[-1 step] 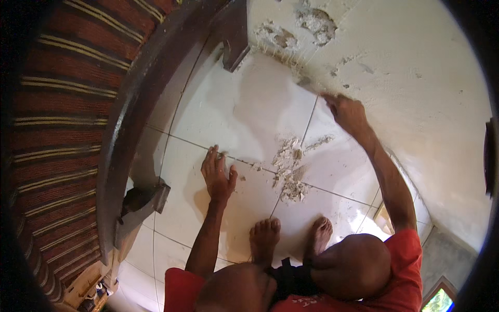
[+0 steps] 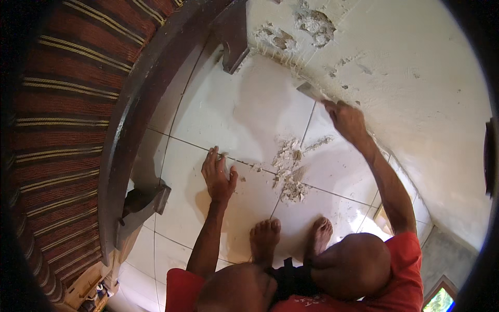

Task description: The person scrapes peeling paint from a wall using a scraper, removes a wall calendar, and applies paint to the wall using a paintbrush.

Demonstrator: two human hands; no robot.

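Note:
My right hand (image 2: 346, 119) grips a putty knife (image 2: 310, 91) by its handle, which is mostly hidden in my fingers. The metal blade lies low over the floor tiles, close to the foot of the plastered wall (image 2: 416, 109). My left hand (image 2: 218, 177) rests on the white tiled floor (image 2: 239, 213) with its fingers spread and nothing in it. Between my two hands sits a pile of crumbled plaster (image 2: 291, 156), its bits trailing toward my feet. Above the blade, the wall has broken patches (image 2: 316, 27) with rough, bare material showing.
A dark wooden sofa frame (image 2: 125, 109) with striped red-brown cushions (image 2: 62, 151) runs along the left. One of its legs (image 2: 236, 54) stands near the wall corner. My bare feet (image 2: 265, 236) are just below the debris. A wooden box (image 2: 83, 286) with small items sits at lower left.
My right hand and the putty knife have shifted slightly down and away from the wall's foot, so more of the blade shows. My left hand stays in place.

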